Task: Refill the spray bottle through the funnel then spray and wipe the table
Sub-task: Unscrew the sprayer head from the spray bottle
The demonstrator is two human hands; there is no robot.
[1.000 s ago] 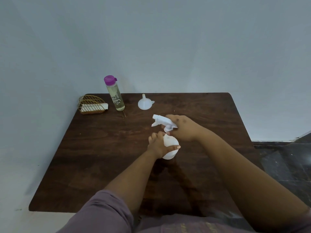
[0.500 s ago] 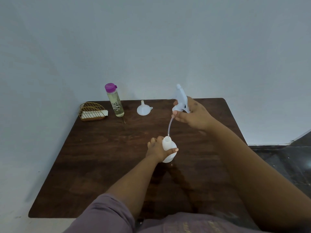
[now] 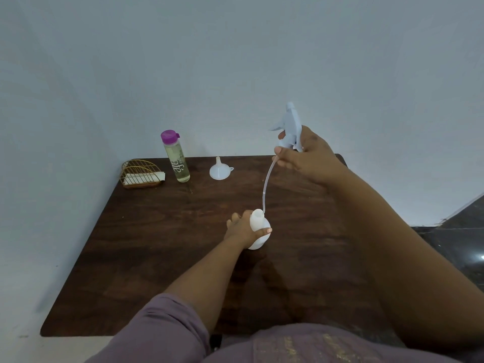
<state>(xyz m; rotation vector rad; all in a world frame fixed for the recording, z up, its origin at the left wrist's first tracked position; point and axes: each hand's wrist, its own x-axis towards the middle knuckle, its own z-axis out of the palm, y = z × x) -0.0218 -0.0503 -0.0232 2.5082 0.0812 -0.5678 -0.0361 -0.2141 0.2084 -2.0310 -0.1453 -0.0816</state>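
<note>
1. A dark brown wooden table (image 3: 146, 244) with rounded corners stands against a plain pale blue-grey wall (image 3: 235, 61); dark tiled floor (image 3: 458, 231) shows past its right edge.
2. Near the far left corner sits a gold wire basket (image 3: 140, 174) holding a folded white cloth (image 3: 144, 177). Just beside it along the far edge stands a clear tall bottle of pale yellow liquid with a purple cap (image 3: 176, 157), upright.
3. A small white plastic funnel (image 3: 220, 170) rests mouth-down, spout up, by the middle of the far edge, apart from the bottle.
4. The left hand (image 3: 242, 227), arm reaching out from a mauve sleeve (image 3: 162, 334), wraps its fingers and thumb round the round white plastic spray bottle (image 3: 258, 231), which stands upright near the table's centre with its neck open.
5. The right hand (image 3: 309, 159) is raised above the far edge, fingers curled round the white trigger spray head (image 3: 289, 127), nozzle pointing up.
6. The clear dip tube (image 3: 267, 184) curves down from the head; its tip is at the bottle's neck.
</note>
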